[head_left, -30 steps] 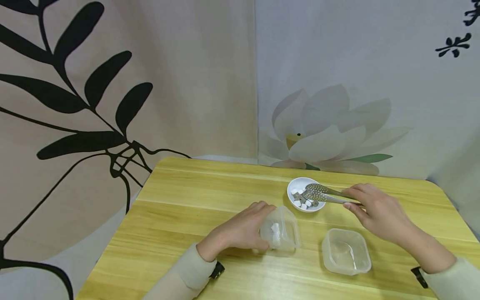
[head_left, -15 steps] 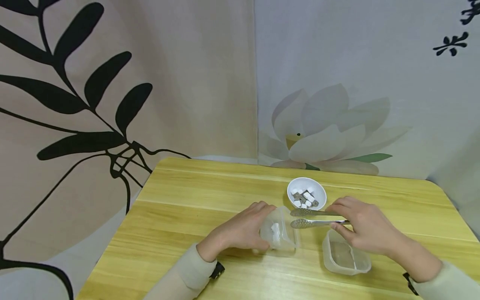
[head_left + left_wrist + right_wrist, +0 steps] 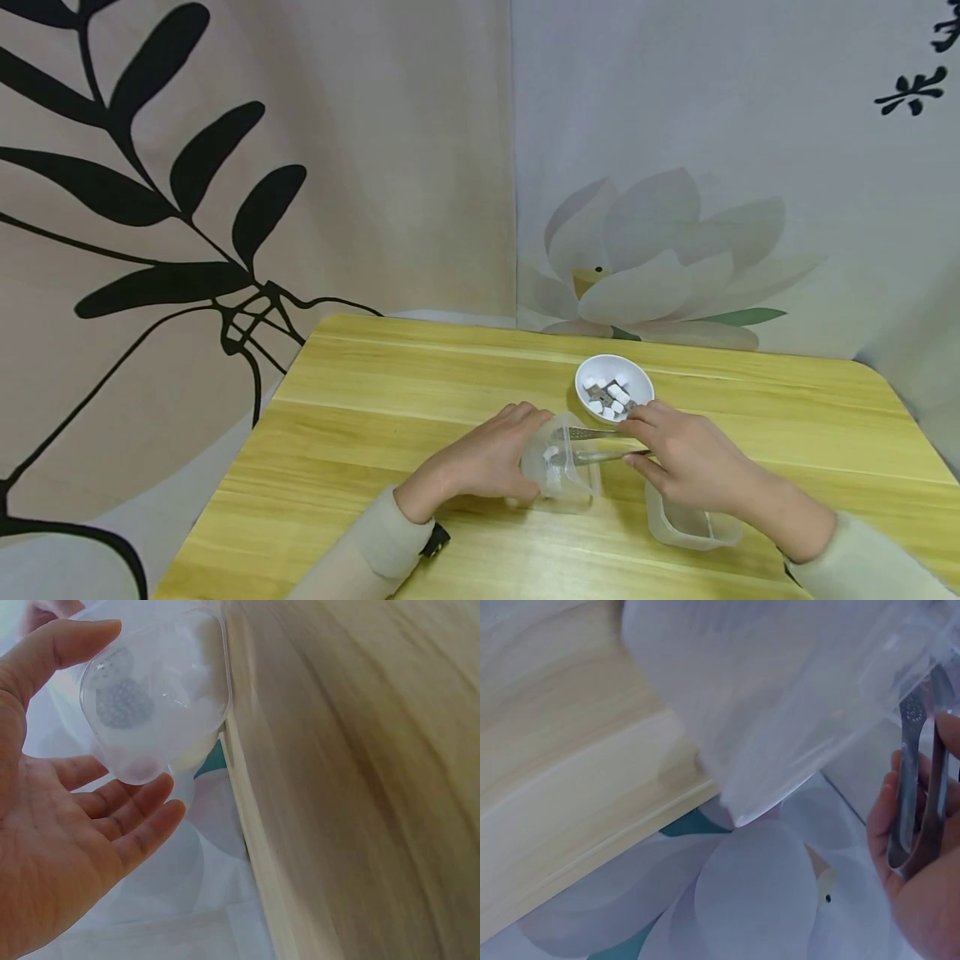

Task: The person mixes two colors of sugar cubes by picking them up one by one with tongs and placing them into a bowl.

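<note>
My left hand [image 3: 487, 457] holds a clear plastic container [image 3: 584, 482] tipped on its side, its mouth facing right. In the left wrist view, the thumb [image 3: 90, 636] lies along one side of the container's base and the fingers [image 3: 146, 825] along another. White pieces [image 3: 552, 454] lie inside it. My right hand [image 3: 697, 462] grips metal tongs [image 3: 911, 795], whose perforated tips [image 3: 124, 703] reach into the container. The tips stand a little apart; whether they touch a white piece is hard to tell.
Behind the hands stands a white bowl [image 3: 639, 374] with white and grey-brown cubes [image 3: 617, 393]. A second clear container [image 3: 678, 533] sits upright below my right hand, partly covered by it. All rest on a wooden table [image 3: 420, 383] before a patterned curtain [image 3: 420, 167].
The right hand has brought the tongs from over the bowl down and left into the tipped container. My left hand and the container have stayed in place.
</note>
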The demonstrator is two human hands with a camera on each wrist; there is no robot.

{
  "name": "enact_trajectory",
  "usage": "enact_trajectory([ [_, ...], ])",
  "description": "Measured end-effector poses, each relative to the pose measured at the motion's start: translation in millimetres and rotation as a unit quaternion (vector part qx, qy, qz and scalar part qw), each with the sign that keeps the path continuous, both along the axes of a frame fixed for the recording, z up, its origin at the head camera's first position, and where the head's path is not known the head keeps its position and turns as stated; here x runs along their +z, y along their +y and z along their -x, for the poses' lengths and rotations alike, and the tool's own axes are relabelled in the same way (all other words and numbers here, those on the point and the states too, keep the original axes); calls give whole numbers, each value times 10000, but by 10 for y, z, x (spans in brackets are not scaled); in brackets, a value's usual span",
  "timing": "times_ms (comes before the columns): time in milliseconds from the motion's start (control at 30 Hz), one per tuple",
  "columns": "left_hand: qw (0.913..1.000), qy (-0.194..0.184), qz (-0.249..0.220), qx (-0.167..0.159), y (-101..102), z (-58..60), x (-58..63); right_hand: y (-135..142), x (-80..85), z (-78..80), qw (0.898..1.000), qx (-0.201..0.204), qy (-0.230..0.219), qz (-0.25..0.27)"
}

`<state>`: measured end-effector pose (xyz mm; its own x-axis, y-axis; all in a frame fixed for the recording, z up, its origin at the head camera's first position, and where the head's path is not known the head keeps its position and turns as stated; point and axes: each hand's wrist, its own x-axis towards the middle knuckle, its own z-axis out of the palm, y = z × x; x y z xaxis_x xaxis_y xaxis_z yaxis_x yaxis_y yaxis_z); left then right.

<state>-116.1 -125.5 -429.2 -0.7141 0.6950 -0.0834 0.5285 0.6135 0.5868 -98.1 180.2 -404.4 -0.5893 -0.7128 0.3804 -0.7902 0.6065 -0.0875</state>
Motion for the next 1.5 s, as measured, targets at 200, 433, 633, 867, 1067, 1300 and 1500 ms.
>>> enact_trajectory([
  [200,10000,-4,-20,-24,-7,-1,-6,-100,-33,-9,9999,132,-58,-53],
  [433,10000,-3,-60,-42,-13,-8,-12,-129,-50,-18,9993,173,-225,-259],
  [633,10000,37,-30,-30,-13,-10,-15,-146,-83,-23,9984,304,-168,-442],
  [867,10000,53,-44,-19,-13,-11,-18,-160,-119,-33,9982,367,-60,-480],
  [1067,10000,21,-52,-14,-17,-19,-16,-118,-88,-68,9988,236,-199,-369],
  [1300,10000,-6,1,-36,-16,-25,-11,59,11,-107,9996,-53,-261,14],
  [1500,10000,41,-22,-71,-38,-29,-8,246,109,-104,9988,-206,-78,438],
])
